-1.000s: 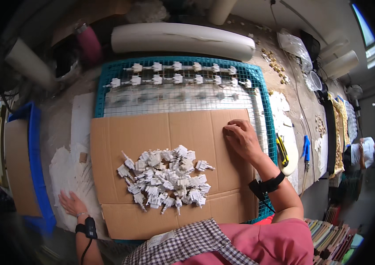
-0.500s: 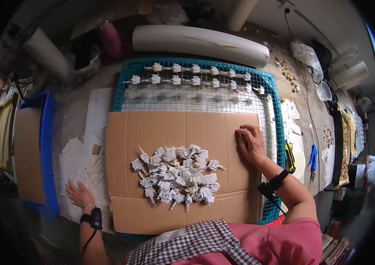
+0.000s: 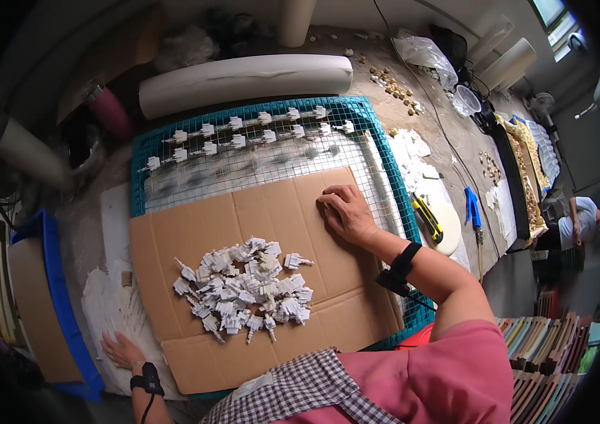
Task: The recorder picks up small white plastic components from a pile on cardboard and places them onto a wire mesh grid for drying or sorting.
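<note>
Cluttered workbench point(image 3: 448, 152) filled the view, its far corners lost in dark, bent edges. What the small white pieces point(image 3: 243, 286) were could not be made out; they lay heaped on a cardboard sheet point(image 3: 278, 219) that covered the near part of a teal mesh tray point(image 3: 385, 169). More white pieces point(image 3: 243, 134) stood in rows along the tray's far side, before a long white roll point(image 3: 243, 81). The right hand point(image 3: 346, 212) lay flat on the cardboard, fingers together, near the heap but apart from it. The left hand point(image 3: 121, 348) rested with fingers spread on white paper point(image 3: 105, 304), just beside the cardboard's near corner.
</note>
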A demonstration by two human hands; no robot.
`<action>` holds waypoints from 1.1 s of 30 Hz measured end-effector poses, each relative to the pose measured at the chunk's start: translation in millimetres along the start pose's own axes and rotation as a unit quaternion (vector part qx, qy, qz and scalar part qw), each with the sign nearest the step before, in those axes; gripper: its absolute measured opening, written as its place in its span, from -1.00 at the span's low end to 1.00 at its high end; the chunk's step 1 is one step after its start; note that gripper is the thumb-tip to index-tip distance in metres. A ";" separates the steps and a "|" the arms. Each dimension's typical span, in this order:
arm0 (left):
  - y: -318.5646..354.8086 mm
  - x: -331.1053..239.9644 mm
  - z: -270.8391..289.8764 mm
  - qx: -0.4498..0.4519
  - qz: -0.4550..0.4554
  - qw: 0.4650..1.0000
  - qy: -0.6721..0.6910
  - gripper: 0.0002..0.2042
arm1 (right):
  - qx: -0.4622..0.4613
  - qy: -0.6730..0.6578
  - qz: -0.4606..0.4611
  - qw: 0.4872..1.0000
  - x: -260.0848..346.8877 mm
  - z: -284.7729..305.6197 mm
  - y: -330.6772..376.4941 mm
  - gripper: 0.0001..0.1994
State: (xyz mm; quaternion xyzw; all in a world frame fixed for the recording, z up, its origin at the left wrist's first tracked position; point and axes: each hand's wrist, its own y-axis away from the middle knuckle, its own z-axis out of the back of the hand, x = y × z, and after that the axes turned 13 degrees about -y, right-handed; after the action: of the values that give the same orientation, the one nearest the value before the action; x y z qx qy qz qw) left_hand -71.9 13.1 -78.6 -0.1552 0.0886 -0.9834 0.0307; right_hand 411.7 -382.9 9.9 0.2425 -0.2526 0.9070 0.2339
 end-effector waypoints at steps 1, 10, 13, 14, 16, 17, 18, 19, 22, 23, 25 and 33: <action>0.6 1.2 -5.9 0.000 0.011 1.000 -0.004 -0.52 | -0.008 -0.008 0.006 1.000 0.8 -2.0 -1.3 -0.76; 8.2 -13.4 13.2 0.019 0.009 0.999 0.033 -0.49 | 0.017 0.022 0.002 1.000 5.5 -2.1 3.0 -0.74; 9.8 -14.2 16.0 0.014 0.005 0.999 0.035 -0.49 | 0.013 0.037 -0.005 0.999 6.3 -3.9 3.6 -0.73; 10.0 -14.8 13.4 0.010 0.003 0.999 0.031 -0.49 | 0.011 0.041 0.001 0.999 4.5 -5.1 4.2 -0.73; 9.1 -15.5 11.7 0.011 0.001 0.999 0.039 -0.50 | 0.012 0.053 -0.005 0.999 5.8 -1.5 5.3 -0.73; 9.6 -16.0 12.5 0.011 0.005 0.999 0.041 -0.50 | 0.010 0.056 -0.007 0.998 7.4 -1.7 5.0 -0.74; 10.4 -20.4 18.0 0.021 0.003 0.999 0.034 -0.51 | 0.000 0.062 0.000 0.998 4.4 -1.8 5.7 -0.76; 10.2 -17.3 19.4 0.021 -0.012 0.999 0.040 -0.51 | -0.006 0.062 0.004 0.998 7.3 -3.8 3.0 -0.78; 7.3 -15.7 16.3 0.020 -0.015 0.999 0.027 -0.51 | -0.016 0.063 0.006 0.998 7.6 -6.1 1.7 -0.81; 7.1 -14.2 16.0 0.015 -0.008 1.000 0.024 -0.52 | -0.017 0.063 0.011 0.998 4.0 -8.9 2.5 -0.81; 6.8 -13.6 12.0 0.008 -0.009 1.000 0.026 -0.52 | -0.027 0.072 0.012 0.997 2.0 -8.7 4.1 -0.81; 6.1 -15.2 5.0 -0.007 -0.013 1.000 0.011 -0.53 | -0.039 0.064 0.000 0.997 0.1 -4.5 6.9 -0.78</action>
State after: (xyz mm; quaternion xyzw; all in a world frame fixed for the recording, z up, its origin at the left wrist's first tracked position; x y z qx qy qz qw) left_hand -55.7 7.6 -79.6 -0.1463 0.0941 -0.9846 0.0156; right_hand 406.4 -385.6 4.2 0.1749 -0.2729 0.9100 0.2586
